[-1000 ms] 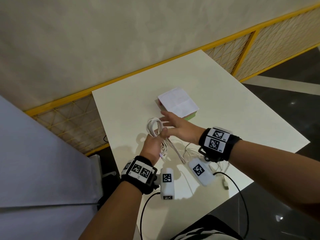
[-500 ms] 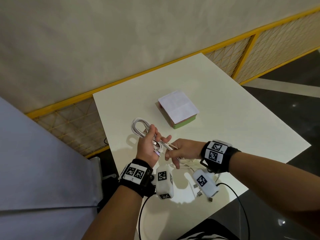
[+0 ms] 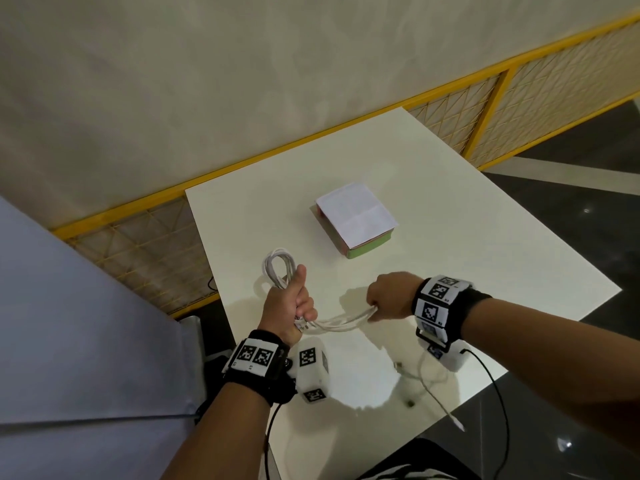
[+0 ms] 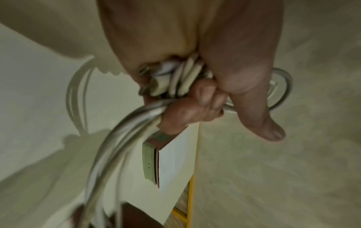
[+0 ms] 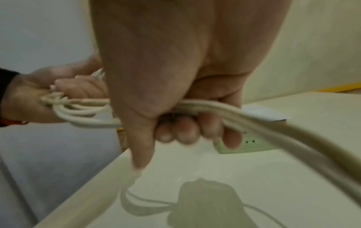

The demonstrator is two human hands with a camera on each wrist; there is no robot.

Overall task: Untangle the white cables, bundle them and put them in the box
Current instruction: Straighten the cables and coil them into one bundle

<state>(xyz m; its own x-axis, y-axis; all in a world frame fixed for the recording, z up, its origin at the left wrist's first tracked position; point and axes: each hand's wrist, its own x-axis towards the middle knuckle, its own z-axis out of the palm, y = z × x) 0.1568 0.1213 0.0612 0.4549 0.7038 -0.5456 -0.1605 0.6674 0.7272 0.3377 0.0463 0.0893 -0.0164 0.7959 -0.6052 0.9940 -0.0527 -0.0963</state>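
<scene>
My left hand (image 3: 294,303) grips a bundle of white cables (image 3: 277,268), whose looped end sticks up above the fist. Several strands (image 3: 341,323) run from that fist to my right hand (image 3: 384,301), which is curled round them about a hand's width to the right. In the left wrist view the plugs and cable ends (image 4: 175,77) are bunched inside my left hand (image 4: 205,95). In the right wrist view the cables (image 5: 224,108) pass through my right hand (image 5: 185,123) and trail off to the lower right. The box (image 3: 356,220), green-sided with a white lid, sits on the table beyond both hands.
The white table (image 3: 485,237) has its near edge just under my wrists. Loose cable tails (image 3: 436,393) hang over that edge at the right. A yellow-framed mesh fence (image 3: 502,109) and a wall stand behind the table. Dark floor lies to the right.
My right hand has slid to the right along the cables, away from the left, stretching the strands between them. The left hand kept its grip on the looped bundle.
</scene>
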